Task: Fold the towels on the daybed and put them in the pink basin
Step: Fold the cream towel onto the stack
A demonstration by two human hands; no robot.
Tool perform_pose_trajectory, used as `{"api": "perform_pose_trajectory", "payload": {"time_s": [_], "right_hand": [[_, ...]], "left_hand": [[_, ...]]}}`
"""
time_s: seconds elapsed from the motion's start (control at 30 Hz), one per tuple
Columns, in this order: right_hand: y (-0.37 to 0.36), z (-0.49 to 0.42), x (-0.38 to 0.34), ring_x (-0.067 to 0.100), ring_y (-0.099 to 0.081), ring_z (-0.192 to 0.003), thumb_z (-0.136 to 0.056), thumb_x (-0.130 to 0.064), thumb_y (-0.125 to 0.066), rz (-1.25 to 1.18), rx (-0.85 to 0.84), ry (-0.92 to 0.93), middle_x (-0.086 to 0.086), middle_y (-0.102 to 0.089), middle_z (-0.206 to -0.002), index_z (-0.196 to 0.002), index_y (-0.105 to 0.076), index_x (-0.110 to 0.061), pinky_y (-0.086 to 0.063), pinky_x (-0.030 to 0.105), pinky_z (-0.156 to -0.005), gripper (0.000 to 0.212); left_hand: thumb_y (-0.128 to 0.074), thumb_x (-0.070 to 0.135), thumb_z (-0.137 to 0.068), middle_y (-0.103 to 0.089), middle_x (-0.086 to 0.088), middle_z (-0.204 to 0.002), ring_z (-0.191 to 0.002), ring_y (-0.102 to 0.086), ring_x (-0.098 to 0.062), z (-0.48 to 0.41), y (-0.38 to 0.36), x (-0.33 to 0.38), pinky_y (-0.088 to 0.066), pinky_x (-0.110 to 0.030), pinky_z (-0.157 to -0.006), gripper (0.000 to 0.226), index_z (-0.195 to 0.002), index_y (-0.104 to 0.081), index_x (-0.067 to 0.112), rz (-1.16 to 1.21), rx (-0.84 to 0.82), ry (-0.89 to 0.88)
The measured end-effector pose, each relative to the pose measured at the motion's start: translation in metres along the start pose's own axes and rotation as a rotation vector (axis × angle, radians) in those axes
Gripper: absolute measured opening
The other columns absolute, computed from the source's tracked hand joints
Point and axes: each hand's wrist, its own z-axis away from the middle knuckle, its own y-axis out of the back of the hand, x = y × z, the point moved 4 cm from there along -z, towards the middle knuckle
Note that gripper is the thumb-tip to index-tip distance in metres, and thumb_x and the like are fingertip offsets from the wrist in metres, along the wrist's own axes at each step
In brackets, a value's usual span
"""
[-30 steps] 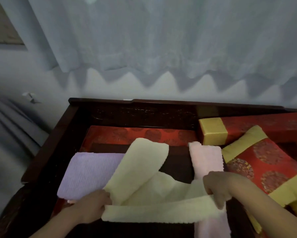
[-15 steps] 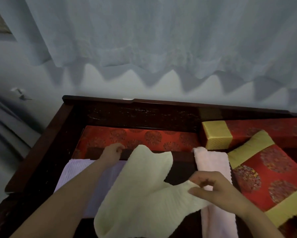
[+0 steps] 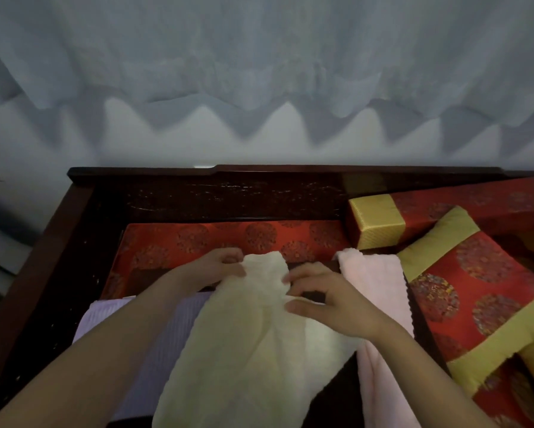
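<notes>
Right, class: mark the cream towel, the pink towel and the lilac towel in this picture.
cream towel (image 3: 244, 350), head view, middle of its draped cloth.
pink towel (image 3: 370, 282), head view, its upper part.
lilac towel (image 3: 173, 341), head view, ribbed strip beside the cream towel.

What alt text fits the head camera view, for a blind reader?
Two bare hands hold the far end of a pale yellow towel on a dark wooden daybed: the left hand grips one corner, the right hand pinches the edge. A lilac towel lies to its left, a pink towel to its right.
</notes>
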Motion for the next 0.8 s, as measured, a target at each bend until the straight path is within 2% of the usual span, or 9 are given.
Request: {"api": "perform_pose_trajectory", "payload": {"time_s": [0.07, 0.17, 0.27, 0.4, 0.5, 0.6, 0.67, 0.7, 0.8], "right_hand": [[-0.007, -0.015, 0.009, 0.006, -0.033, -0.132, -0.082, -0.043, -0.068, 0.082, -0.065, -0.011, -0.014, -0.045, -0.141, -0.089, -0.072, -0.032, -0.032, 0.043, -0.110, 0.014], [-0.017, -0.037, 0.015, 0.007, -0.014, -0.143, -0.080, -0.047, -0.067, 0.191, -0.147, 0.017, -0.022, -0.026, -0.149, -0.090, -0.072, -0.034, -0.016, 0.057, -0.114, 0.017], [-0.024, -0.052, 0.015, 0.004, -0.005, -0.145, -0.082, -0.044, -0.067, 0.276, -0.218, 0.053, -0.028, -0.019, -0.148, -0.089, -0.073, -0.031, -0.005, 0.060, -0.115, 0.016], [-0.028, -0.067, 0.006, 0.006, 0.001, -0.147, -0.084, -0.042, -0.065, 0.436, -0.234, 0.174, -0.019, -0.019, -0.156, -0.088, -0.072, -0.032, 0.005, 0.051, -0.113, 0.012], [-0.034, -0.074, 0.003, 0.005, -0.029, -0.137, -0.088, -0.040, -0.061, 0.513, -0.298, 0.182, -0.016, -0.053, -0.132, -0.093, -0.070, -0.027, -0.002, 0.049, -0.115, 0.017], [-0.033, -0.076, 0.003, 0.003, -0.047, -0.101, -0.088, -0.033, -0.063, 0.468, -0.238, 0.231, -0.015, -0.063, -0.098, -0.091, -0.070, -0.022, -0.033, 0.043, -0.103, 0.014], [-0.032, -0.074, 0.005, 0.005, -0.048, -0.086, -0.087, -0.029, -0.064, 0.382, -0.182, 0.258, -0.010, -0.064, -0.086, -0.083, -0.069, -0.017, -0.042, 0.032, -0.091, 0.014], [-0.032, -0.072, 0.005, 0.007, -0.049, -0.083, -0.087, -0.028, -0.064, 0.342, -0.170, 0.244, -0.007, -0.064, -0.084, -0.080, -0.069, -0.016, -0.041, 0.029, -0.093, 0.015], [-0.030, -0.067, 0.008, 0.011, -0.052, -0.089, -0.088, -0.033, -0.060, 0.351, -0.128, 0.193, -0.004, -0.065, -0.092, -0.082, -0.068, -0.018, -0.044, 0.038, -0.095, 0.018]], "left_hand": [[-0.060, 0.005, -0.086, -0.041, 0.008, -0.064, -0.055, -0.038, -0.007, 0.016, -0.006, 0.006, -0.029, -0.022, -0.049, 0.032, -0.067, -0.042, 0.024, 0.128, -0.123, 0.014], [-0.064, 0.007, -0.085, -0.045, 0.008, -0.070, -0.062, -0.043, -0.008, 0.035, -0.007, 0.012, -0.035, -0.022, -0.055, 0.031, -0.070, -0.043, 0.023, 0.177, -0.214, -0.002], [-0.074, 0.015, -0.080, -0.050, 0.012, -0.068, -0.063, -0.046, -0.005, 0.049, 0.001, 0.023, -0.039, -0.020, -0.059, 0.024, -0.069, -0.053, 0.022, -0.109, -0.202, -0.094], [-0.080, 0.020, -0.073, -0.060, 0.014, -0.079, -0.071, -0.054, 0.003, 0.061, 0.012, 0.033, -0.042, -0.009, -0.067, 0.018, -0.083, -0.065, 0.015, -0.454, -0.134, -0.179], [-0.079, 0.015, -0.071, -0.061, 0.015, -0.094, -0.087, -0.058, 0.002, 0.066, 0.026, 0.032, -0.047, -0.009, -0.072, 0.033, -0.099, -0.064, 0.022, -0.545, -0.082, -0.159], [-0.067, 0.004, -0.075, -0.057, 0.006, -0.098, -0.092, -0.059, -0.012, 0.070, 0.050, 0.025, -0.046, -0.017, -0.071, 0.039, -0.111, -0.059, 0.016, -0.783, 0.087, -0.084], [-0.058, 0.006, -0.080, -0.056, 0.003, -0.092, -0.090, -0.058, -0.018, 0.074, 0.061, 0.020, -0.044, -0.024, -0.070, 0.017, -0.095, -0.065, 0.011, -1.004, 0.164, -0.036], [-0.057, 0.012, -0.083, -0.056, 0.004, -0.091, -0.088, -0.056, -0.016, 0.077, 0.064, 0.015, -0.045, -0.027, -0.073, 0.009, -0.087, -0.065, 0.015, -1.057, 0.175, -0.015], [-0.056, 0.030, -0.088, -0.058, 0.005, -0.088, -0.081, -0.051, -0.012, 0.083, 0.070, -0.005, -0.044, -0.033, -0.075, 0.016, -0.073, -0.052, 0.029, -0.921, 0.185, 0.017]]}}
